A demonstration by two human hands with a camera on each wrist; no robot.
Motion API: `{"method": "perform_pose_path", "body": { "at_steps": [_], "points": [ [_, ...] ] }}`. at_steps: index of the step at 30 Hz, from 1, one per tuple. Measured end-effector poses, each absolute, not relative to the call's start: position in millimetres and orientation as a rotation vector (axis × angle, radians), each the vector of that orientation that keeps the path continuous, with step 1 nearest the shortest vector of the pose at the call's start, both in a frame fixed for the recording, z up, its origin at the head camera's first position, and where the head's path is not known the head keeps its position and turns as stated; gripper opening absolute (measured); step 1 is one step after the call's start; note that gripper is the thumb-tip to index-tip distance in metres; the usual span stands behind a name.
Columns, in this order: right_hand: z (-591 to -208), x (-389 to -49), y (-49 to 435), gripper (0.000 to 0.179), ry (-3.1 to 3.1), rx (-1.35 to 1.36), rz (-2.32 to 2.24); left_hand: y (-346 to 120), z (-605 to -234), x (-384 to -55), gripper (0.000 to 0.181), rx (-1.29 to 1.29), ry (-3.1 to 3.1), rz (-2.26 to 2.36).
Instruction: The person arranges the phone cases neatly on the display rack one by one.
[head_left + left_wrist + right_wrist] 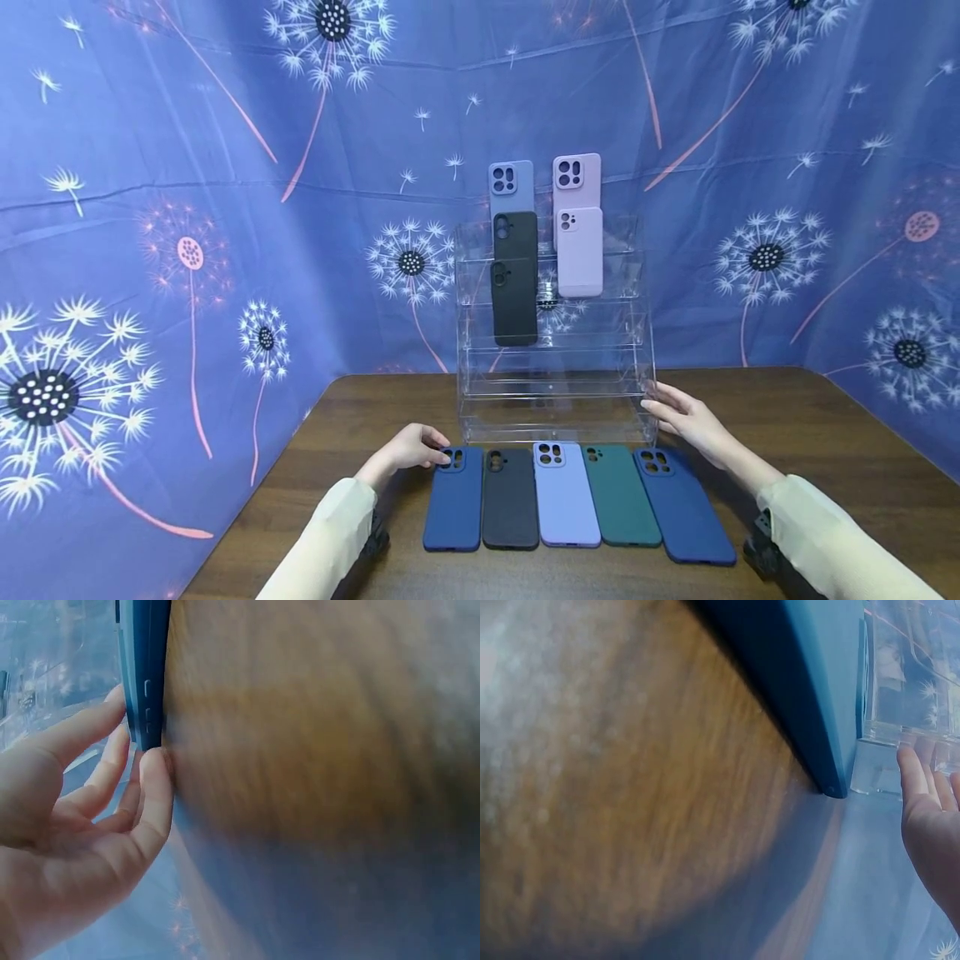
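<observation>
At the left end of a row of phone cases, my left hand point(408, 447) pinches the upper left corner of a dark blue phone case point(453, 512). In the left wrist view the thumb and fingertips sit on either side of that case's corner point(146, 712). My right hand point(696, 427) reaches past another dark blue phone case point(688, 515). Its extended fingers touch the lower right side of a clear tiered display rack point(555, 387). The right wrist view shows these fingers point(911, 772) at the clear plastic, beside the blue case point(817, 682).
Between the blue cases lie a black case point(511, 508), a lavender case point(567, 504) and a green case point(621, 504). The rack's upper tiers hold a light blue case point(512, 192), black cases point(515, 308) and pink ones point(580, 258). Behind hangs a blue dandelion-print cloth point(375, 150).
</observation>
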State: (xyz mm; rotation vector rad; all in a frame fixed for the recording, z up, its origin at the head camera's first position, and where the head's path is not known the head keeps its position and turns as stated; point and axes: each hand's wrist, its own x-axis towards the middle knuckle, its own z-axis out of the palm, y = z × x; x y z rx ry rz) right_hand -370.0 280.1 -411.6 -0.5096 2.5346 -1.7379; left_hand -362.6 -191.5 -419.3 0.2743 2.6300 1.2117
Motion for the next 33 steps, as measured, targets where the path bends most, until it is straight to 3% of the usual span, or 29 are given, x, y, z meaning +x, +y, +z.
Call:
{"method": "perform_pose_path", "body": {
  "at_steps": [5, 15, 25, 33],
  "points": [
    [-412, -372, 281, 0.069, 2.541, -0.51, -1.738, -192, -415, -361, 0.035, 0.305, 2.607, 1.182],
    [-413, -371, 280, 0.069, 2.521, -0.51, -1.755, -196, -414, -360, 0.029, 0.392, 2.576, 1.164],
    [-414, -372, 278, 0.07, 2.51, -0.509, -1.765, -214, -417, -361, 0.047, 0.411, 2.267, 1.464],
    [-414, -372, 279, 0.068, 2.511, -0.52, -1.779, -219, -409, -361, 0.046, 0.442, 2.29, 1.562]
  ]
}}
